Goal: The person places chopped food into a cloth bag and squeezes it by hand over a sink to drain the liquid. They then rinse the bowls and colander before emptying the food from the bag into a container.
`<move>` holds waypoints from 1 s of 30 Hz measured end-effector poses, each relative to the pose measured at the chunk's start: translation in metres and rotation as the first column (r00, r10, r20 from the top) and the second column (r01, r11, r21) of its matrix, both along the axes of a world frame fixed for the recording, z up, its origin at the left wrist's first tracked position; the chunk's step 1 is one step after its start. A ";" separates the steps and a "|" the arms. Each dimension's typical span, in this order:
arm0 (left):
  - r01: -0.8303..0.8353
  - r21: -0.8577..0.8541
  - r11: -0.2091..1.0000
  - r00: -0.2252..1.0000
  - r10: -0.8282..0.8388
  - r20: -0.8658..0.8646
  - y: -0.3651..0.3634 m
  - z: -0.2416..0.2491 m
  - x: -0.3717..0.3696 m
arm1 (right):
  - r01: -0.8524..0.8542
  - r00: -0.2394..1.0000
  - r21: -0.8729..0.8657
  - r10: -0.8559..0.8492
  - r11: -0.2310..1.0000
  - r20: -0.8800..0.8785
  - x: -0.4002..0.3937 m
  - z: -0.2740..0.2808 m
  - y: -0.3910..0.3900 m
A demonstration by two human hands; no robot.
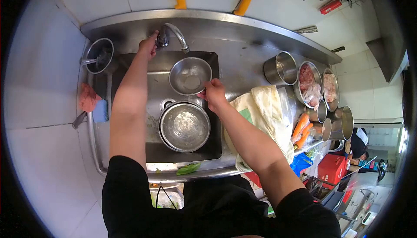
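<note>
Left hand: it point(148, 46) is mostly closed, with the fingers bent around the handle side of the faucet point(163, 41), at the far edge of the sink point(155, 84); the handle is hidden, so I cannot tell how tight the grip is.
Right hand: it point(215, 94) is nearly closed, pinching the rim of a small steel bowl point(190, 74); some of its fingertips are hard to see.
Small steel bowl: it is held over the far part of the sink, just on the near side of the spout point(185, 47); it looks nearly flat; I cannot tell if water is coming out.
Good holding: a firm pinch and a level rim look best; the bowl needs to be well under the spout; a gentle left hand on the faucet would help stop splashes.
Stacked steel bowls: these point(184, 127) sit in the near part of the sink, below the small one.
Leaf: a green leaf point(188, 168) lies on the sink's near edge.
Right side: a cream cloth point(263, 103) lies right of the sink; carrots point(300, 127) are past it.
</note>
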State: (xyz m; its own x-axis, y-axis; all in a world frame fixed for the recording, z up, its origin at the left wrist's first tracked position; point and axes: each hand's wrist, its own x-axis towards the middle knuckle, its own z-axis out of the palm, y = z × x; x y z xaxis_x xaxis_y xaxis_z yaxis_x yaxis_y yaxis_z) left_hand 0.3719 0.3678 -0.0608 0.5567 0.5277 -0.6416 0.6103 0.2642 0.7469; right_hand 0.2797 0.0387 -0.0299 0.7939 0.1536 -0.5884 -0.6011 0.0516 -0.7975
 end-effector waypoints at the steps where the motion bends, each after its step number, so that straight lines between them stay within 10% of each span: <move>1: -0.029 -0.040 0.999 0.990 0.034 0.134 -0.002 -0.006 -0.004 | -0.018 1.000 -0.011 0.018 1.000 0.010 0.004 -0.002 0.003; 17: -0.031 -0.115 0.993 0.985 0.051 0.168 0.023 -0.013 0.014 | -0.292 0.925 -0.200 0.330 0.935 0.191 0.037 0.035 0.059; 19: 0.008 -0.154 0.988 0.977 0.025 0.212 0.030 -0.019 0.017 | -0.384 0.819 -0.414 0.512 0.825 0.261 0.037 0.062 0.058; 21: 0.084 -0.286 0.955 0.953 0.006 0.302 0.039 -0.026 0.012 | -0.047 0.294 -0.804 0.777 0.593 0.557 0.048 0.031 0.049; 26: 0.326 0.164 0.931 0.787 -0.363 0.499 0.034 -0.031 -0.017 | -0.080 0.095 -0.876 0.878 0.476 0.469 0.013 0.076 -0.009; 28: 0.207 0.274 0.939 0.777 -0.329 0.538 0.014 -0.031 -0.022 | -0.086 -0.228 -0.832 0.803 0.547 0.551 -0.004 0.102 -0.047; 30: -0.088 0.584 0.807 0.679 -0.380 0.628 0.022 -0.094 -0.006 | -0.172 0.057 -0.705 0.722 0.688 0.690 -0.011 0.127 -0.094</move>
